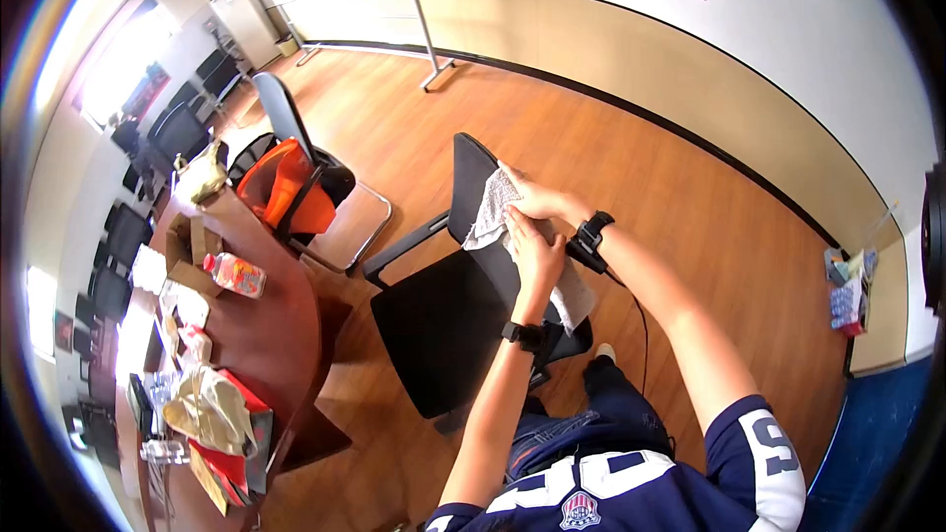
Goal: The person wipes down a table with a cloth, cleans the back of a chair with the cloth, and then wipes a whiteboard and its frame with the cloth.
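Observation:
A grey cloth (491, 213) hangs over the top edge of the black office chair's backrest (475, 166), with one end trailing down the near side. My right hand (537, 199) grips the cloth near the top of the backrest, its fingers partly hidden by folds. Just below it, my left hand (537, 258) is closed over the cloth too, fingers bent against the fabric. The chair's black seat (434, 330) lies to the left of my hands. Dark bands circle both of my wrists.
At left stands a brown table (296, 335) bearing a bottle with a red cap (236, 274), a cardboard box (192, 251) and bags (207, 409). Another chair holds an orange item (286, 187). A whiteboard stand (419, 20) is behind; a cable runs across the floor by my leg.

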The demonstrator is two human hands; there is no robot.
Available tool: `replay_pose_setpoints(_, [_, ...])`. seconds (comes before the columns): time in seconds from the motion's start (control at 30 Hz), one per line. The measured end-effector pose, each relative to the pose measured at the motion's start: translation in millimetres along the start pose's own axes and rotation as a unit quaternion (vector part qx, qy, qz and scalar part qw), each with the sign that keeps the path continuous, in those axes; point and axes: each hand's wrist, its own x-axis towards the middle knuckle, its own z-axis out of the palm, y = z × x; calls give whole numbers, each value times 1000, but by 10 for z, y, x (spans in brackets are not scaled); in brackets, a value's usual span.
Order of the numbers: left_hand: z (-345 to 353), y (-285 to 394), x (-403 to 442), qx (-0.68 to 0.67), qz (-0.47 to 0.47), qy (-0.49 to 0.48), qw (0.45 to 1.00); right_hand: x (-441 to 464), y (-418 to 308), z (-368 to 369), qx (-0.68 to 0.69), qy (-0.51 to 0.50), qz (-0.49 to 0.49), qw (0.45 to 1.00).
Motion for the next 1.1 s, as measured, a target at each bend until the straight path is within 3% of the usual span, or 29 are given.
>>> replay_pose_setpoints(0.07, [-14,59,-49,-11,-34,-9,999,91,283,124,-28,43,-54,997])
replay_pose_setpoints(0.1, [-4,75,-79,-17,-52,-16,998,-15,104,70,31,9,-16,999])
replay_pose_setpoints(0.13, [21,83,-115,-13,-75,-17,997,-18,155,116,0,27,-37,999])
replay_pose_setpoints(0.23, [103,93,-307,-24,-19,18,999,-281,21,121,-139,33,-36,989])
replay_pose_setpoints(0.3, [114,73,-517,22,42,23,999,-525,54,183,-160,71,-121,977])
replay_pose_setpoints(0.33, [114,180,-621,17,7,21,1000,-672,-24,159,-173,59,-118,976])
replay_pose_setpoints(0.43, [112,294,-924,165,72,18,983,-1079,-156,225,-171,92,-168,967])
replay_pose_setpoints(0.5, [126,595,-1159,127,-6,36,991,-1230,-104,308,-178,98,-242,949])
replay_pose_setpoints(0.57, [201,827,-1384,180,-67,64,979,-1429,-98,304,-165,102,-330,924])
replay_pose_setpoints(0.63, [392,787,-1533,320,-98,111,936,-1542,-21,363,-163,56,-381,908])
replay_pose_setpoints(0.73, [557,778,-1633,442,-135,132,877,-1590,-1,383,-99,40,-381,919])
replay_pose_setpoints(0.83, [626,808,-1549,448,-236,118,854,-1571,16,278,-90,42,-391,915])
replay_pose_setpoints(0.87, [657,742,-1566,491,-225,116,834,-1556,44,274,-88,32,-396,913])
replay_pose_setpoints(1.0, [629,898,-1434,377,-280,152,870,-1482,152,183,-40,-9,-430,902])
replay_pose_setpoints(1.03, [592,997,-1358,298,-341,144,880,-1454,160,134,-31,-18,-442,896])
replay_pose_setpoints(1.1, [570,952,-1312,295,-293,154,896,-1389,221,118,-44,-22,-480,876])
